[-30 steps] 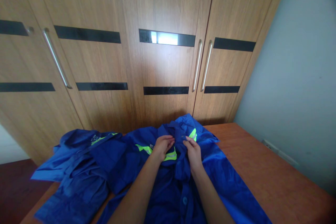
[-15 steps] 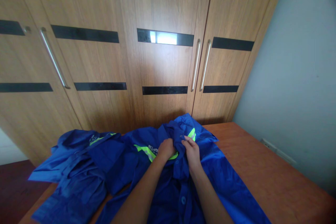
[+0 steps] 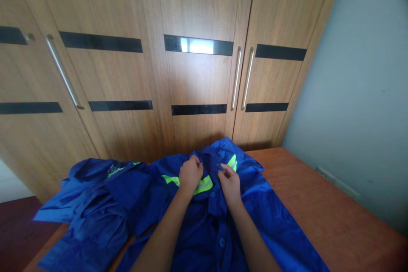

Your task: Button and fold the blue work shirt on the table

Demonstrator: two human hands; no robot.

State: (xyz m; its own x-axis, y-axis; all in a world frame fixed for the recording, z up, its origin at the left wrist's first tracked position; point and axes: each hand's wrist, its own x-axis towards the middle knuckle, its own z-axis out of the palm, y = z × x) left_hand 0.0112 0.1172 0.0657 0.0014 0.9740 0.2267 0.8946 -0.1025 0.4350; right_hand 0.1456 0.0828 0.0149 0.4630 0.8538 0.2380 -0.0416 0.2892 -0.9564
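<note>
A blue work jacket (image 3: 258, 204) with lime reflective strips lies spread out in front of me, its button front facing up. My left hand (image 3: 191, 174) is closed on the cloth at the left of the collar, just above a strip. My right hand (image 3: 230, 182) pinches the jacket's front edge near the collar, thumb and fingertips together. A round button (image 3: 222, 242) shows on the front band below my hands. The exact bits of cloth inside my fingers are partly hidden.
A second blue garment (image 3: 92, 216) lies crumpled at the left. Both garments rest on a reddish-brown wooden surface (image 3: 306, 187). Behind stands a wooden wardrobe (image 3: 197, 78) with metal handles. A pale wall (image 3: 360, 93) with a white socket strip (image 3: 338, 183) borders the right side.
My left hand has shifted left and up toward the collar, away from my right hand, uncovering more of the lime strip. The collar front lies more spread; my right hand has barely moved.
</note>
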